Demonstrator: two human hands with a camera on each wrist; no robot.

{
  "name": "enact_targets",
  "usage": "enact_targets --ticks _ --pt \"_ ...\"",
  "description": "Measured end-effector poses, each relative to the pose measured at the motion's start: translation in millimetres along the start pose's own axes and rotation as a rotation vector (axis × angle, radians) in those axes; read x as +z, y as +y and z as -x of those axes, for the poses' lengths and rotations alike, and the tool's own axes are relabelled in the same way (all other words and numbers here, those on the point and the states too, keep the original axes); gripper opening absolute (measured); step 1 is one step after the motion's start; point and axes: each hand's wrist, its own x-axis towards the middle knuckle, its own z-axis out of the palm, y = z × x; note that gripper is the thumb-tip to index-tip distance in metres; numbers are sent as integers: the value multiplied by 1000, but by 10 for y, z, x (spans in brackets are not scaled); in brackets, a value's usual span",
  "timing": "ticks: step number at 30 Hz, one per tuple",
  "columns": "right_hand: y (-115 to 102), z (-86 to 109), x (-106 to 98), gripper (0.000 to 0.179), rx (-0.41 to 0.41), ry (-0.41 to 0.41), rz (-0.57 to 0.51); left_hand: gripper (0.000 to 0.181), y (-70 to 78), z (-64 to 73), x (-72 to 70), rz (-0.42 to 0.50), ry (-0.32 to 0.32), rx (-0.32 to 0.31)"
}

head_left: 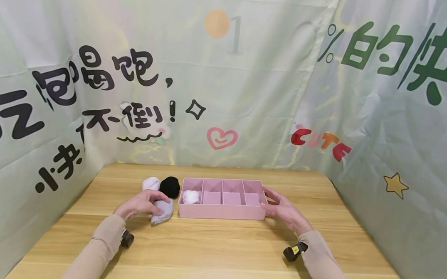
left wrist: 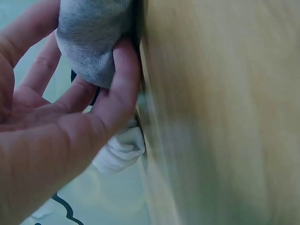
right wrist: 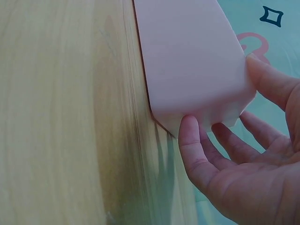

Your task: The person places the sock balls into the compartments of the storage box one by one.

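My left hand (head_left: 143, 203) grips a grey balled-up sock (head_left: 163, 211), its fingers and thumb about the soft fabric in the left wrist view. Right behind it on the table sit a black ball of fabric (head_left: 169, 187) and a white balled sock (head_left: 151, 183). To the right stands a pink box (head_left: 222, 212) with several compartments in a row. A fluffy white bundle (head_left: 191, 197) fills its leftmost compartment; the others look bare. My right hand (head_left: 285, 210) holds the box's right end, fingers bent against the wall and rim in the right wrist view.
Everything stands on a light wooden table (head_left: 218, 251). Printed cloth curtains (head_left: 263, 95) close off the back and both sides. A small dark camera is strapped at each wrist.
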Motion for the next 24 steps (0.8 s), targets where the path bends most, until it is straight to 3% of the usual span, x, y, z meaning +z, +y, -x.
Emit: enact_targets --ticks 11,17,24 --pt "-2 4 -16 77 -5 -6 -11 46 -1 -10 -14 56 76 -75" --pt "-4 11 -12 77 -3 -7 -28 47 80 -7 -53 49 103 -56" --pt "-10 9 -11 75 -11 -13 -24 49 159 -8 -62 103 149 -20"
